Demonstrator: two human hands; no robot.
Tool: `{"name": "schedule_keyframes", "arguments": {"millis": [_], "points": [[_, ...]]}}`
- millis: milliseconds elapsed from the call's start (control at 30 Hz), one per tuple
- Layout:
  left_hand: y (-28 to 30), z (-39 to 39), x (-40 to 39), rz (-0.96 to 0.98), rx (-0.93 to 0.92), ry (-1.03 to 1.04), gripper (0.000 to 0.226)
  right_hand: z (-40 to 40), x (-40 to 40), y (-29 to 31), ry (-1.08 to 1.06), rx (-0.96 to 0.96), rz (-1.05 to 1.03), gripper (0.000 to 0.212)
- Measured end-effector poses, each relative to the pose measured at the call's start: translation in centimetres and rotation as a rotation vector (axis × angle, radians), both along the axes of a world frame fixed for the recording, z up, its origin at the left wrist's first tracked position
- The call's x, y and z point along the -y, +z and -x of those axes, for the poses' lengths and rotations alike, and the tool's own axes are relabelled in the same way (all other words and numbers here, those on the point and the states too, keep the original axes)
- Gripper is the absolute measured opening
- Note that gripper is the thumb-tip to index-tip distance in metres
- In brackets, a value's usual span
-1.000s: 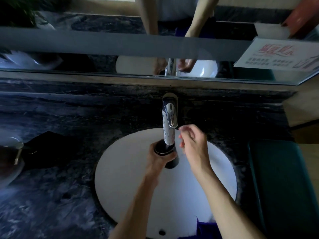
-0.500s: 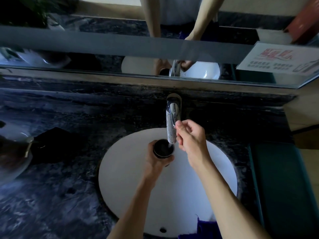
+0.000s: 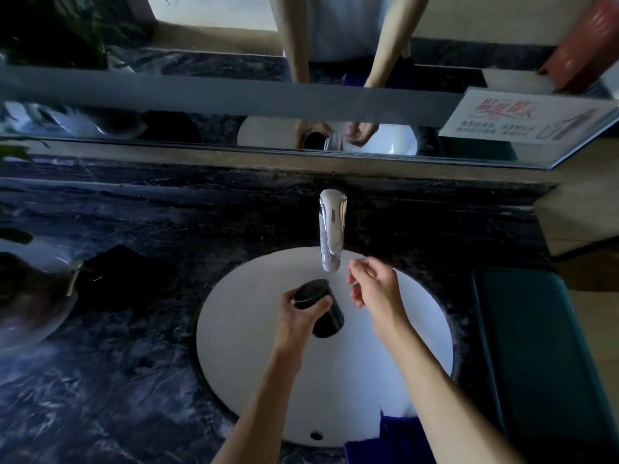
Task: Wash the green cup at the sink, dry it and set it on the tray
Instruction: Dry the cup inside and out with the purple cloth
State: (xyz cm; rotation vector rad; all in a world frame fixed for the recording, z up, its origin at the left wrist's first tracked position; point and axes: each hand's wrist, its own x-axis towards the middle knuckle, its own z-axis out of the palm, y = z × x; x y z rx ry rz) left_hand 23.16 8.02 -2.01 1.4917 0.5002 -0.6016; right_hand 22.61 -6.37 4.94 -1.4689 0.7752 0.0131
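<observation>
My left hand (image 3: 296, 316) grips a dark cup (image 3: 320, 308) over the white sink basin (image 3: 248, 356). The cup looks almost black in the dim light and is tilted, with its mouth toward the upper left. It hangs just below and left of the chrome faucet spout (image 3: 331, 236). My right hand (image 3: 376, 286) hovers to the right of the spout tip with its fingers loosely curled and nothing in them. A dark green tray (image 3: 536, 346) lies on the counter to the right of the basin.
Dark marble counter (image 3: 117, 363) surrounds the basin. A dark folded cloth (image 3: 110, 272) and a glass bowl (image 3: 30, 313) sit at the left. A purple cloth (image 3: 392, 440) hangs at the basin's near edge. A mirror (image 3: 234, 95) runs along the back wall.
My right hand has come off the faucet and moved right and down. My left hand has tipped the cup and lowered it away from the spout.
</observation>
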Motion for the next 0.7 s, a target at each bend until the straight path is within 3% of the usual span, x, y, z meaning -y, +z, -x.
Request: {"name": "schedule_keyframes", "arguments": {"millis": [133,167,400,533,700], "points": [[1.5,1.0,-0.5,0.160,-0.216,0.096,0.030,3.6,0.5,-0.6,-0.046,-0.070,-0.006,0.015],[1.9,1.3,-0.6,0.193,-0.269,0.137,0.027,4.4,0.5,-0.6,-0.050,-0.075,-0.004,0.015],[4.6,3.7,-1.0,0.412,-0.474,0.266,0.052,8.8,0.2,0.2,-0.051,-0.066,0.013,0.017],[5.3,4.5,-1.0,0.529,-0.532,0.278,0.069,11.1,0.2,0.6,-0.053,-0.073,0.050,0.016],[5.0,6.0,-1.5,0.549,-0.507,0.240,0.074,15.1,0.6,0.0,-0.006,-0.082,0.196,0.011]]}}
